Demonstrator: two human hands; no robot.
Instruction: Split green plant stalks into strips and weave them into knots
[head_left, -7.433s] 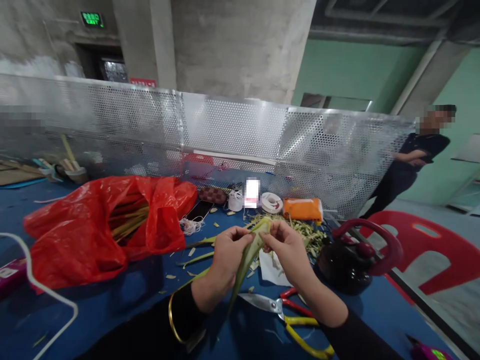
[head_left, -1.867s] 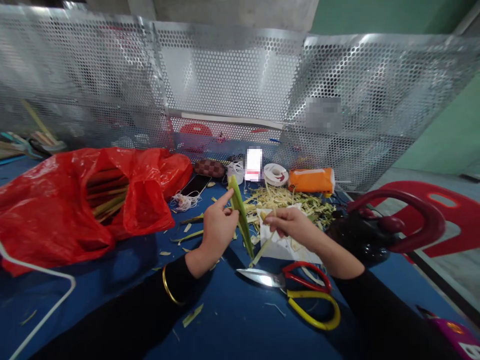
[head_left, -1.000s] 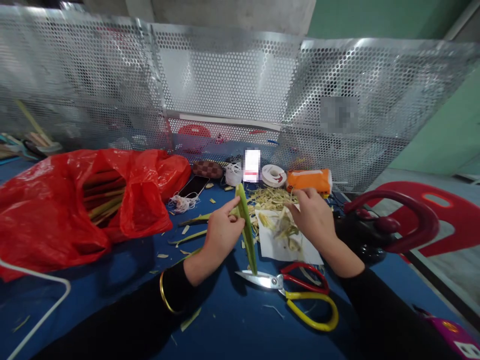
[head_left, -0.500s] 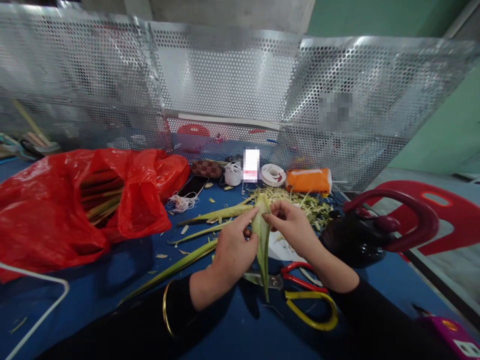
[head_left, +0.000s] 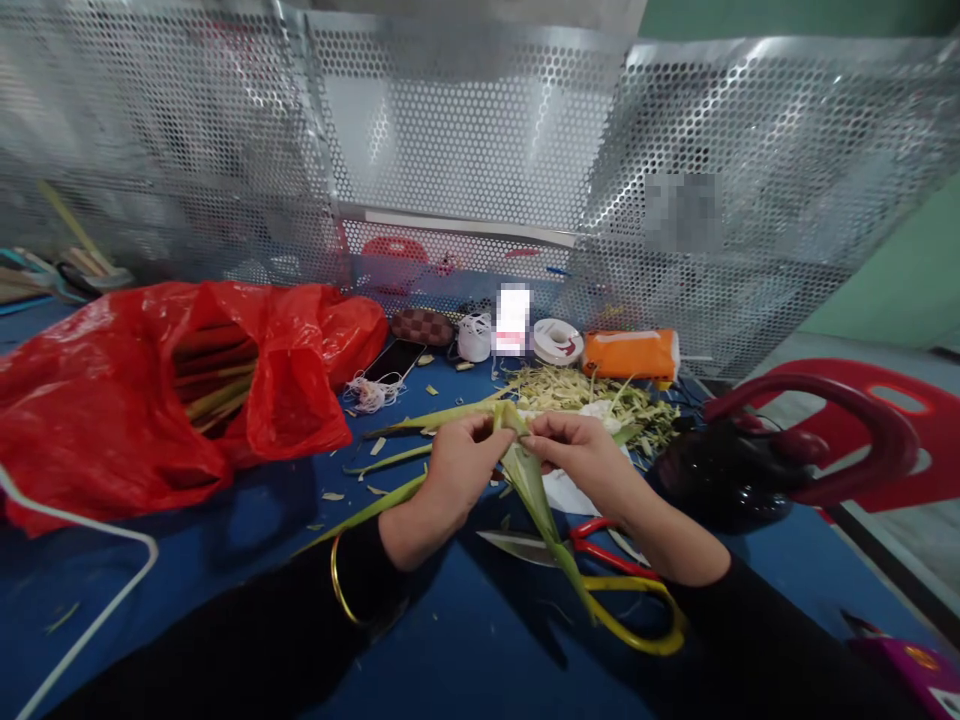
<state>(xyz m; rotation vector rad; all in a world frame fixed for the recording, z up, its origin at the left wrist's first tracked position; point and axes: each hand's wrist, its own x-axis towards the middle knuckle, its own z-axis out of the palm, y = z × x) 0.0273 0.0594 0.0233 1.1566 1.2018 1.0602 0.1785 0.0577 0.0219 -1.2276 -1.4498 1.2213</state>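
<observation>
A long pale-green leaf sheath [head_left: 534, 492] hangs slantwise between my hands, its thin tip pointing down to the right. Thumb and fingers of my left hand [head_left: 459, 470] pinch it near its upper, wider end. On the other side my right hand [head_left: 581, 455] grips the same end with thumb and forefinger. Below the leaf lie scissors [head_left: 600, 548] with one red and one yellow handle, partly covered by it. More long leaves [head_left: 409, 424] lie to the left, partly behind my left forearm. My fingertips hide part of the leaf's top.
A red plastic bag [head_left: 300, 400] with stalks inside stands left. Shredded plant strips [head_left: 585, 395] heap behind my hands. A dark kettle [head_left: 720, 470] with a red handle is at right. Along the perforated screen [head_left: 465, 130] sit a ribbon spool [head_left: 558, 342] and an orange packet [head_left: 631, 354].
The leaf has swung from nearly upright to a slant, its tip moving right over the scissors. My left hand has shifted up to its top end. The camera view has moved slightly.
</observation>
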